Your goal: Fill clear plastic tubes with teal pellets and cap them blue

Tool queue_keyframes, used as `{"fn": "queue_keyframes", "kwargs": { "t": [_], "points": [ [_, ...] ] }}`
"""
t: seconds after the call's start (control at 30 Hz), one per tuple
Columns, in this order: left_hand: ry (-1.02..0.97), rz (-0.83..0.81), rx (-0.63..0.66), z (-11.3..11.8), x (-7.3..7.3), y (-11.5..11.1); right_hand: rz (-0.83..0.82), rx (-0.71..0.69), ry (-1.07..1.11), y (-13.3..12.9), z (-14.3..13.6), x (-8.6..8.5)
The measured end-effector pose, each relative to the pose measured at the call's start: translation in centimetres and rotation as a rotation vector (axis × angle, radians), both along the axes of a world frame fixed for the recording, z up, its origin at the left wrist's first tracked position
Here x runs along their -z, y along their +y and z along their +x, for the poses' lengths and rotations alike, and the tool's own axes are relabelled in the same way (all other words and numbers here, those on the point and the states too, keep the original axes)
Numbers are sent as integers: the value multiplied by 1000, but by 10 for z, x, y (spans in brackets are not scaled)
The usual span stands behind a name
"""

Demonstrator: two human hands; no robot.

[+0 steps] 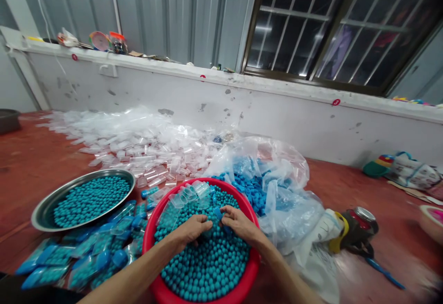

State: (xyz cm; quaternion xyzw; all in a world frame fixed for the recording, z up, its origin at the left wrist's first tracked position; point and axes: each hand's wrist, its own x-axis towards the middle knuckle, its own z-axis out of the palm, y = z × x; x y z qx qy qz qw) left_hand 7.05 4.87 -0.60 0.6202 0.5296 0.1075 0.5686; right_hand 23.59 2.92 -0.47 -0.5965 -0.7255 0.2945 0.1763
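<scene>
Both hands are over a red basin filled with teal beads. My left hand is closed low over the beads, thumb on top and fingers curled under. What it grips is hidden, perhaps a clear container. My right hand, just to the right, pinches a small blue cap between thumb and fingers. Several clear plastic containers lie on the beads at the basin's far side.
Left stands a metal bowl of beads, with filled blue-capped containers before it. Behind are piled clear empty containers. A plastic bag holds blue caps. A tape dispenser lies right.
</scene>
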Motion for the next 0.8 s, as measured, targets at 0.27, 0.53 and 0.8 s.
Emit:
{"fn": "queue_keyframes", "kwargs": {
  "t": [0.27,0.53,0.8],
  "points": [
    [-354,0,-26,-16,-4,-14,263,121,-92,-19,-4,-5],
    [-513,-121,-52,-19,-6,-24,55,123,358,-22,-14,-9],
    [-316,-1,4,-26,-4,-31,196,-36,-60,-35,-12,-24]
  ]
}}
